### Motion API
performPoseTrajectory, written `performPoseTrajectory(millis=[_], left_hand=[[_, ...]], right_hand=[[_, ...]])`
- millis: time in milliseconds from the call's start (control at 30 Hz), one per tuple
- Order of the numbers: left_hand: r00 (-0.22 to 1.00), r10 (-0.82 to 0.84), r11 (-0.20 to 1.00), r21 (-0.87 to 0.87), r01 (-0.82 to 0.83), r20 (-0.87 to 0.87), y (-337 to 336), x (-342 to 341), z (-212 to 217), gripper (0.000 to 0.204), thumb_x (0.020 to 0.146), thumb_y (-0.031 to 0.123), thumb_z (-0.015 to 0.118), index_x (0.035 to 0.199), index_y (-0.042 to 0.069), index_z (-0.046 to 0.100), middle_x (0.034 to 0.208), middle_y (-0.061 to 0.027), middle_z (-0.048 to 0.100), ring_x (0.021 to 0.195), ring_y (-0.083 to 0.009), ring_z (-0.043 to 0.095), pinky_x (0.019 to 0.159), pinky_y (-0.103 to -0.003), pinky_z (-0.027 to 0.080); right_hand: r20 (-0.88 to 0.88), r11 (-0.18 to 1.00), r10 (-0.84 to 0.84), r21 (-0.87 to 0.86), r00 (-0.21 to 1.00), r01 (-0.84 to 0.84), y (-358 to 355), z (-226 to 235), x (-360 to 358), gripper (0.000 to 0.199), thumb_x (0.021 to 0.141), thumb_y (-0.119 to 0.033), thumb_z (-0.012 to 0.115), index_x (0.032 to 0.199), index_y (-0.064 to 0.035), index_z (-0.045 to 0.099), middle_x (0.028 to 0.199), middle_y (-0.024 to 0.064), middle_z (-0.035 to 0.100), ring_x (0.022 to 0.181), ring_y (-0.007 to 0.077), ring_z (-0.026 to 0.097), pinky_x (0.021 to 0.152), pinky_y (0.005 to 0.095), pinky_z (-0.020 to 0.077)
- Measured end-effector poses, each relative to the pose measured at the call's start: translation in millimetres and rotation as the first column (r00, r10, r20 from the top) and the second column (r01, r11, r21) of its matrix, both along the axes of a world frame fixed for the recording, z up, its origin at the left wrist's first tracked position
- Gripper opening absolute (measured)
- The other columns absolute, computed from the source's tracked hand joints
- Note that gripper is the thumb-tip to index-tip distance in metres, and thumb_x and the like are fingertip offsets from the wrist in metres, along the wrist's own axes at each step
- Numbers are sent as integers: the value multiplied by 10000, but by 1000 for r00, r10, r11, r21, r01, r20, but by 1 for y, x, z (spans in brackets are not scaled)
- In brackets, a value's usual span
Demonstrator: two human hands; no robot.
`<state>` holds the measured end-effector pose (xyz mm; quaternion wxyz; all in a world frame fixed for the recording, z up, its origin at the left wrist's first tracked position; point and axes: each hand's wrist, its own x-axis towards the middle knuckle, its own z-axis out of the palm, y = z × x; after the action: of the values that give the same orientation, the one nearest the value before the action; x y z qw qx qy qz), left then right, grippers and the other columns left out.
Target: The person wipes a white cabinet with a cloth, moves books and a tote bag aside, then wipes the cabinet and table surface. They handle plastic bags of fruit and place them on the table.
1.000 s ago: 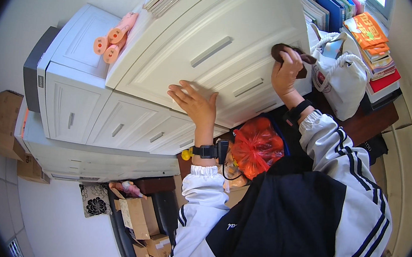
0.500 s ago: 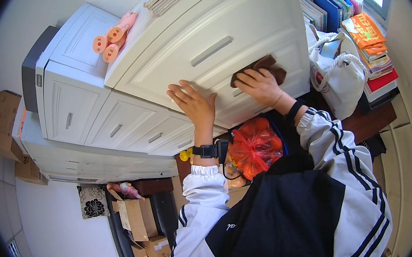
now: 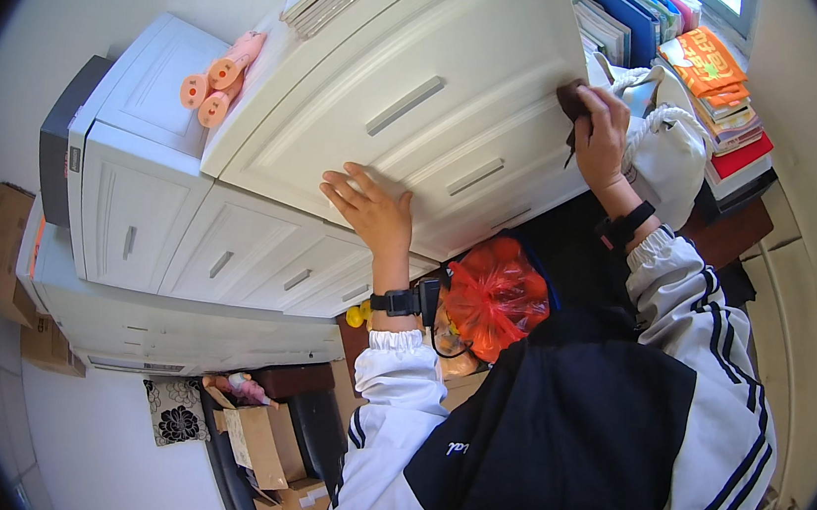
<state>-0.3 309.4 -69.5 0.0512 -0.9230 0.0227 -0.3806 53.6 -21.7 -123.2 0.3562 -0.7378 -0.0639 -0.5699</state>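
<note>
My left hand [image 3: 371,213] lies with fingers spread against the front of a white drawer cabinet [image 3: 342,129], near its left edge. Its fingers hold nothing. At the cabinet's right edge, my right hand [image 3: 599,146] is closed round a dark brown cloth [image 3: 572,101], pressed against the side of the panel. Part of the cloth is hidden by the fingers. Grey bar handles, such as the upper handle [image 3: 405,106] and the lower handle [image 3: 475,176], sit between my two hands.
A white rope-handled bag [image 3: 667,163] stands right behind my right hand, beside stacked books [image 3: 739,140] and folders [image 3: 624,24]. Below the cabinet lies a red plastic bag [image 3: 498,299]. Pink doll legs [image 3: 223,76] rest on top at left; cardboard boxes [image 3: 259,443] stand lower left.
My right hand has moved right with the cloth, from the lower drawer handle to the cabinet's right edge. My left hand stays spread on the panel. The view has shifted slightly.
</note>
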Motion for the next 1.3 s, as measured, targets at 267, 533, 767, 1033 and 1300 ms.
performPoseTrajectory(millis=[267,533,767,1033,1300], left_hand=[[998,-28,996,-83,23,-61,-6,-9,6,1213,672,191,870,1523,-26,33,1539,-369,-47,1418,-568,-1,1166,-546,162],[994,-21,998,-65,14,-105,-1,-18,13,1097,702,88,808,1535,18,98,1547,-352,20,1430,-533,53,1160,-532,190],[996,-12,999,-43,8,-94,7,-14,10,933,772,-54,636,1542,44,118,1561,-305,34,1439,-506,61,1166,-524,190],[990,-128,988,-96,122,-60,16,-18,11,924,693,-197,451,1541,85,213,1572,-288,66,1442,-495,88,1157,-514,208],[987,-143,984,-115,135,-68,17,-21,16,948,667,-202,465,1537,113,253,1571,-280,113,1439,-491,125,1152,-502,228]], right_hand=[[9,964,-99,250,995,94,8,-5,50,477,819,40,582,1281,-51,508,1212,193,515,1143,386,477,1024,450,358],[-93,917,-212,324,973,231,25,-18,65,434,861,-57,545,1284,-8,460,1272,215,489,1206,381,422,1025,477,303],[-74,974,-168,139,983,177,67,-24,46,616,805,-48,671,1345,37,387,1276,254,434,1160,411,414,1005,504,306],[-167,999,50,0,985,-51,142,-27,15,633,716,13,721,1304,39,488,1243,235,464,1152,401,433,998,467,356],[-11,945,166,-285,986,-162,191,-16,-3,412,839,-105,556,1241,-13,553,1155,170,527,1059,337,521,848,458,406]])
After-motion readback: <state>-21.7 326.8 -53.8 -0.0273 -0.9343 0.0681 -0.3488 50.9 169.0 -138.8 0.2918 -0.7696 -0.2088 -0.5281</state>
